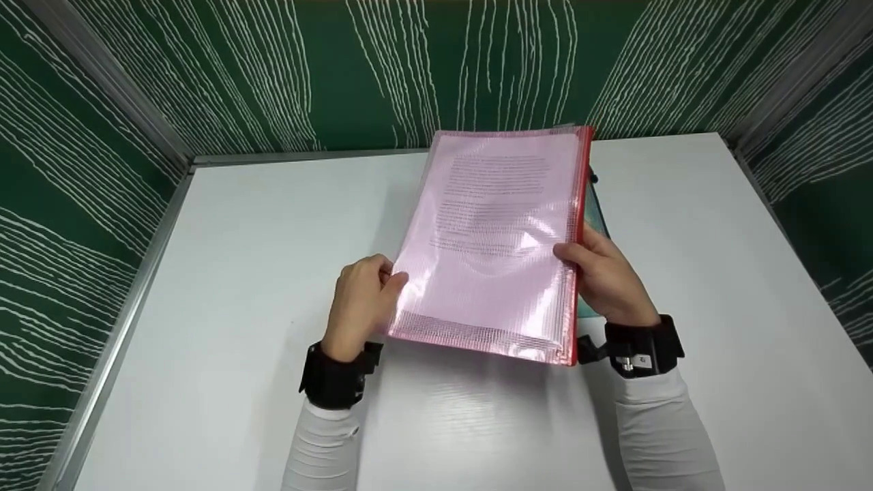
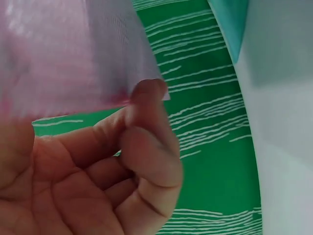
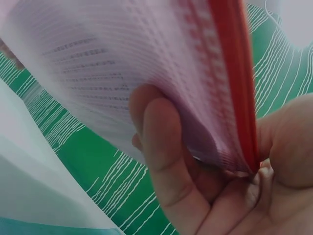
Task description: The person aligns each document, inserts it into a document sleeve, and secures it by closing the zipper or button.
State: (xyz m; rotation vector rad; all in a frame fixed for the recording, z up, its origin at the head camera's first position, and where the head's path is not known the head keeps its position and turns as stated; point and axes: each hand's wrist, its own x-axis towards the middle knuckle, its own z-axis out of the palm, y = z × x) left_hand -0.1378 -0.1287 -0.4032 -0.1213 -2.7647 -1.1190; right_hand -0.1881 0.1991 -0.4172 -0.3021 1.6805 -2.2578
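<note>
A translucent pink zip document pouch (image 1: 491,286) with a red strip along its right side is held up above the table, tilted toward me. A printed sheet shows through its ribbed plastic. At the pouch's lower left edge, my left hand (image 1: 361,300) pinches it between thumb and fingers; in the left wrist view the fingers (image 2: 151,156) curl by a corner. My right hand (image 1: 610,279) grips the red side, thumb on the front. Seen from the right wrist, several fingers (image 3: 164,147) bend behind the pouch. Its back is mostly hidden in the head view.
Partly covered by the pouch, a flat teal item (image 1: 595,215) with a dark edge lies on the white table (image 1: 239,307). Green panels (image 1: 368,82) with white wavy lines stand along the back and both sides. Metal framing (image 1: 129,300) borders the table's left edge.
</note>
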